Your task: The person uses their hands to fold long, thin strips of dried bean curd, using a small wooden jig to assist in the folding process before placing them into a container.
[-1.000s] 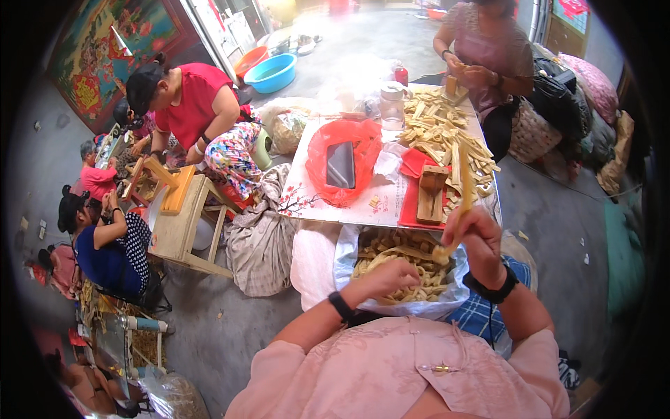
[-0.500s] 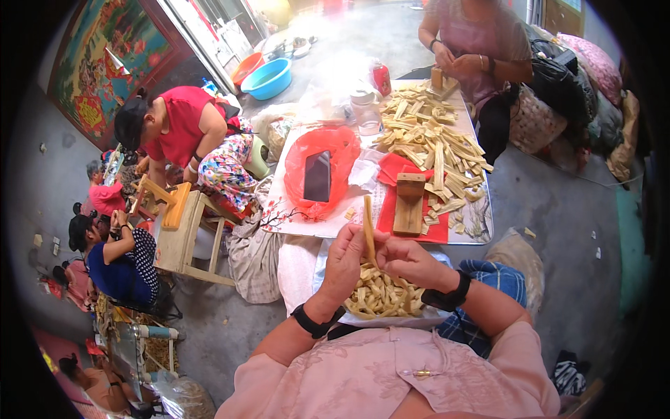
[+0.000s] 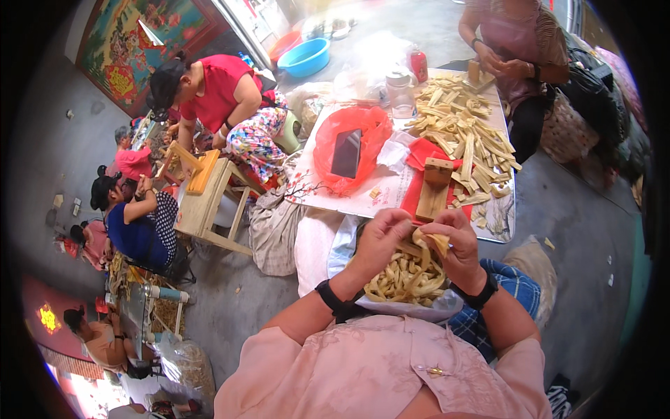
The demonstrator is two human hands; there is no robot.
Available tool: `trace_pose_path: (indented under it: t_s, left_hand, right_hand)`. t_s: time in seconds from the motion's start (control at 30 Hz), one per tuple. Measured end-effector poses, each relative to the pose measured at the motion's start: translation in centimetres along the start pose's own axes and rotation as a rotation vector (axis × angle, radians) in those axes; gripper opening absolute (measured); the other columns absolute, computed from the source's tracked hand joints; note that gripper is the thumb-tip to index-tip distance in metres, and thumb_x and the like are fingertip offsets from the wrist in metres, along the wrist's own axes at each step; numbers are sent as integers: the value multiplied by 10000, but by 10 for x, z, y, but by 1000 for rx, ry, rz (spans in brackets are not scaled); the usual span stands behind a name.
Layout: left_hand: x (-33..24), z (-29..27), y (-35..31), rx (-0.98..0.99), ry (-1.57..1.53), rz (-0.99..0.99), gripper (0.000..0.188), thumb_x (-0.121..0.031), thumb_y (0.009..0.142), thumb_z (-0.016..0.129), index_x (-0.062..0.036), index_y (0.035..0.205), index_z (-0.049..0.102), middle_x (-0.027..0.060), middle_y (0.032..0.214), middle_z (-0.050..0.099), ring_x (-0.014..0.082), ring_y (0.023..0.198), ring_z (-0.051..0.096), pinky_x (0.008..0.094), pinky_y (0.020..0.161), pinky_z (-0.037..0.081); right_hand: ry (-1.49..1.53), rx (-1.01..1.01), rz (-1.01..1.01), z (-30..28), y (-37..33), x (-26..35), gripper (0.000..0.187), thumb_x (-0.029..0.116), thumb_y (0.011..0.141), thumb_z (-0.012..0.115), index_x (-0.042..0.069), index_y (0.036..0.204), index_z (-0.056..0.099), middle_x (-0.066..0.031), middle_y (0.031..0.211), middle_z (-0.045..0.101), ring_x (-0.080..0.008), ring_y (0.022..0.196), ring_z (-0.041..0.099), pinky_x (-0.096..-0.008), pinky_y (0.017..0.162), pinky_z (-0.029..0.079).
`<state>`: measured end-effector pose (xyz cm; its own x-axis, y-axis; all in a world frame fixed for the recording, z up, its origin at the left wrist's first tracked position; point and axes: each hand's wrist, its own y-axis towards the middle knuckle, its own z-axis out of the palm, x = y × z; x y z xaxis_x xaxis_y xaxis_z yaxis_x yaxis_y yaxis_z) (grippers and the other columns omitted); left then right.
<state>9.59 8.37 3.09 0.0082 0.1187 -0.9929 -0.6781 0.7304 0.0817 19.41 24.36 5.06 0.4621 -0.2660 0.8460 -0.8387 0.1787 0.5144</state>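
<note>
Strip (image 3: 440, 242), pale yellow and curled into a small loop, was between our hands at the near edge of the table (image 3: 361, 204). We set the plastic-lined container (image 3: 444, 304) below that same edge, on our side, presumably so that any piece let slip would land among the curled pieces (image 3: 405, 283).

Right hand (image 3: 462, 255): clamped on the strip, thumb against fingers, likely because the curl would spring loose without pressure. Left hand (image 3: 379, 244): fingertips drawn together close beside the loop; we could not tell whether they gripped it or only met each other.

We had the slotted wooden block (image 3: 435, 187) upon a red sheet (image 3: 421, 152) near the table's front edge, within easy reach; the sheet probably protected the surface. Flat strips (image 3: 474, 146) covered the table's right side, apparently so that both we and the co-worker (image 3: 513, 42) at its far right corner could draw from them. A dark-screened device (image 3: 347, 153) lay on a red plastic bag (image 3: 324, 150) left of the table's middle, perhaps to shield it from scraps.

Orientation: the strip's flat end pointed right and slightly toward us; its loop faced left. The bent long axis ran roughly along the table's near edge. The block's long axis ran away from us, across that edge.
</note>
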Motion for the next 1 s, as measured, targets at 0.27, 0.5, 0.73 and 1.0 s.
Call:
trace_pose_path:
  t_s: [0.27, 0.5, 0.73, 1.0]
  left_hand:
    - [6, -4, -13, 33, -272, -556, 414, -438, 1018, 412, -96, 951, 636, -1, 849, 602, 109, 842, 582, 278, 720, 486]
    - [0, -19, -3, -44, -576, -583, 178, -159, 971, 503, -26, 1026, 608, 39, 878, 617, 130, 819, 601, 293, 737, 511]
    - [-12, -2, -5, 81, -365, -531, 191, -112, 924, 498, -30, 1074, 585, 10, 926, 597, 102, 832, 568, 285, 774, 477]
    - [-22, -2, -5, 30, 784, 327, 317, 18, 791, 524, -48, 1089, 612, 125, 916, 596, 297, 879, 556, 379, 800, 442]
  right_hand:
    - [-314, 101, -272, 8, -12, -1, 336, -92, 756, 653, 49, 1060, 676, -102, 907, 620, -253, 820, 618, -335, 699, 513]
    - [-40, 247, -62, 34, -21, -10, 166, 58, 834, 686, 9, 984, 634, -115, 935, 633, -285, 846, 621, -338, 737, 501]
    - [550, -33, 341, 28, -7, -7, 159, 152, 965, 583, 3, 988, 634, 5, 795, 604, -56, 649, 568, -206, 566, 467]
    - [330, -67, 341, 20, -1, -23, 232, 237, 1005, 518, 28, 935, 589, 35, 701, 518, -27, 581, 474, -205, 488, 379]
